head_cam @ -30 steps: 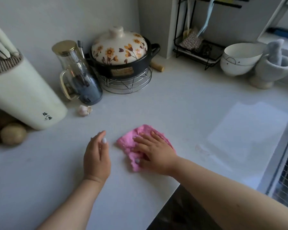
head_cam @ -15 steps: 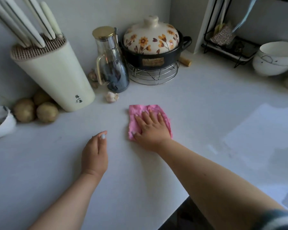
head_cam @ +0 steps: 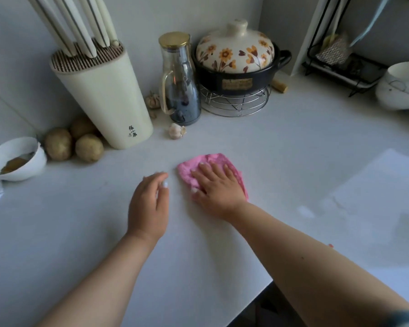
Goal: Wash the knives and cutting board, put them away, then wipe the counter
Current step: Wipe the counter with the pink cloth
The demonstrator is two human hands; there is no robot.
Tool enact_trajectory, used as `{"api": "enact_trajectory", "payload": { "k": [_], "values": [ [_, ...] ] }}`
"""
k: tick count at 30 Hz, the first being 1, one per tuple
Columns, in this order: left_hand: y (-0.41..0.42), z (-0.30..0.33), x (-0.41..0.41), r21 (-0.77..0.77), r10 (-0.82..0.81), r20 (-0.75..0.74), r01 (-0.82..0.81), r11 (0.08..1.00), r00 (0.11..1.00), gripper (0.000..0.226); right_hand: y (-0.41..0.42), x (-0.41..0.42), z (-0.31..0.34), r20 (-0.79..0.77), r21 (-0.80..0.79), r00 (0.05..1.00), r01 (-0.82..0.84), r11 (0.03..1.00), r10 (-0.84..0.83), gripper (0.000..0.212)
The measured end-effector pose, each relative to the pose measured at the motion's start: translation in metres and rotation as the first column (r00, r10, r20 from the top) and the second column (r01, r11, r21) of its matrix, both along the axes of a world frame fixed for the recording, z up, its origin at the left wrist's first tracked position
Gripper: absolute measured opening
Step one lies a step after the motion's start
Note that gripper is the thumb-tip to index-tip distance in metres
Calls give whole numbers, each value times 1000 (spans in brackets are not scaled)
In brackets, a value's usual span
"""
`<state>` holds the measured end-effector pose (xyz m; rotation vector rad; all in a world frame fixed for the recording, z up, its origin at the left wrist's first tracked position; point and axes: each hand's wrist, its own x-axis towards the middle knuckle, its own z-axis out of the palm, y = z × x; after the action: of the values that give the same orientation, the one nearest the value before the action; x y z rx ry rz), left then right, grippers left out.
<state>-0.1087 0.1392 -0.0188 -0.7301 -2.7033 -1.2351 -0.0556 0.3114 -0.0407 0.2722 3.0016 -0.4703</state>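
Note:
A pink cloth (head_cam: 207, 162) lies on the white counter (head_cam: 281, 161), and my right hand (head_cam: 216, 188) presses flat on it with straight fingers. Just to the left, my left hand (head_cam: 149, 206) rests on its edge on the counter, fingers loosely curled, holding nothing. Several cream-handled knives (head_cam: 80, 27) stand in the cream knife block (head_cam: 104, 95) at the back left. No cutting board is in view.
Behind the cloth stand a glass bottle (head_cam: 178, 79), a flowered pot (head_cam: 236, 62) on a wire trivet, and garlic (head_cam: 176, 131). Potatoes (head_cam: 87, 147) and a small white bowl (head_cam: 17, 159) sit at left. A white bowl (head_cam: 401, 86) and black rack (head_cam: 335, 57) are at right.
My right hand slid the pink cloth away from me toward the back of the counter, then a little to the left. My view turned left. My left hand stayed put.

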Motion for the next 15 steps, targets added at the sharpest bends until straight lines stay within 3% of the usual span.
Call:
{"api": "enact_trajectory", "payload": {
  "k": [3,6,9,12,15],
  "values": [
    [28,0,4,21,-96,22,96,995,995,62,3,40,-3,-38,57,988,-146,988,149,60],
    [48,-10,11,-38,-205,29,206,978,978,61,33,102,-7,-61,92,989,-129,987,135,61],
    [73,-19,23,-95,-324,16,324,941,946,57,97,146,-3,-18,94,997,74,993,-72,70],
    [98,-21,36,-85,-378,87,385,919,922,56,160,159,0,21,94,936,348,933,-351,94],
    [107,-21,43,39,-324,233,324,945,917,57,178,132,1,23,90,824,562,822,-566,71]
  ]
}}
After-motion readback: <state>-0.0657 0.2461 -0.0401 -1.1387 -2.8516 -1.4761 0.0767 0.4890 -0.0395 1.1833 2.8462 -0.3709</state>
